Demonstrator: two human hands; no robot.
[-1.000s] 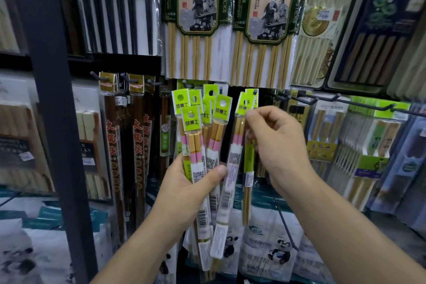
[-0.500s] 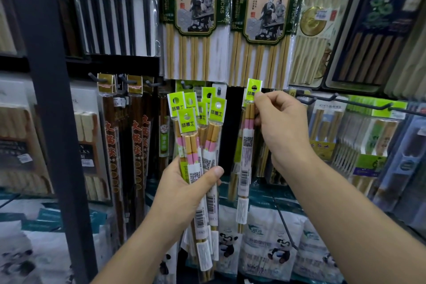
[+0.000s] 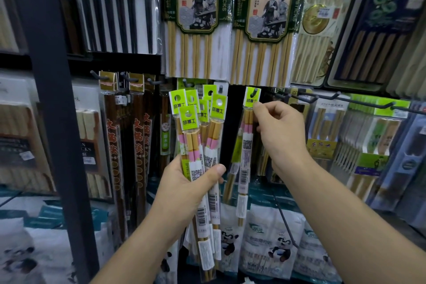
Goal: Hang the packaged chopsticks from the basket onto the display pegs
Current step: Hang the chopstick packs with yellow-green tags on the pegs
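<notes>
A: Gripping bunch of chopstick packs (image 3: pixel 213 143) in left hand (image 3: pixel 184 191), thumb across front; headers up.
B: Pinching single chopstick pack (image 3: pixel 247 145) at green header with right hand (image 3: pixel 279 131); threaded on black peg (image 3: pixel 255 92), hanging just right of bunch.

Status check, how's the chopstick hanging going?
Left hand grips the spare packs. Right hand pinches one pack, its hole on the peg. Nothing blocking.
</notes>
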